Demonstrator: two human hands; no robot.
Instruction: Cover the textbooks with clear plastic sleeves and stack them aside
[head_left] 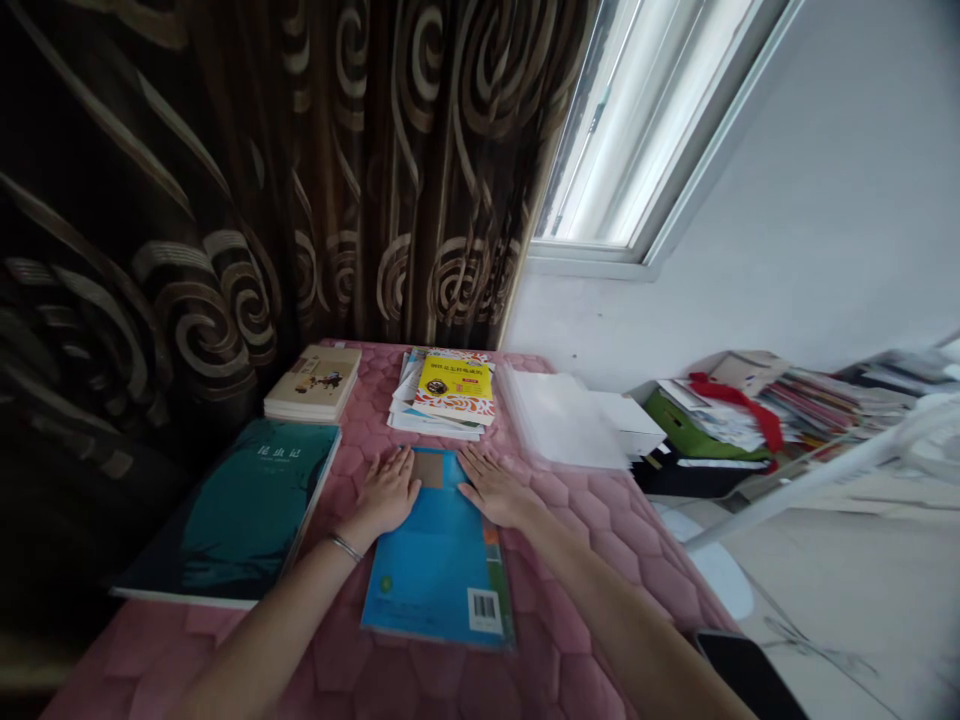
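Note:
A blue book (pixel 431 560) with a barcode near its lower right corner lies flat in front of me; its edge looks glossy, like a clear plastic cover. My left hand (pixel 390 490) rests flat on its upper left part, fingers stretched out and pointing away from me. On the upper right edge lies my right hand (pixel 491 485), also flat with the fingers extended. Neither hand grips anything. Just beyond the fingertips sits a pile of books and papers topped by a yellow and white book (pixel 455 380).
A large teal book (pixel 255 500) and a stack of beige books (pixel 313 383) lie on the left. Clear plastic sheets (pixel 562 420) are at right on the pink quilted cover (pixel 420 680). A dark curtain (pixel 337 180) hangs behind; a white stand (pixel 810 485) slants at right.

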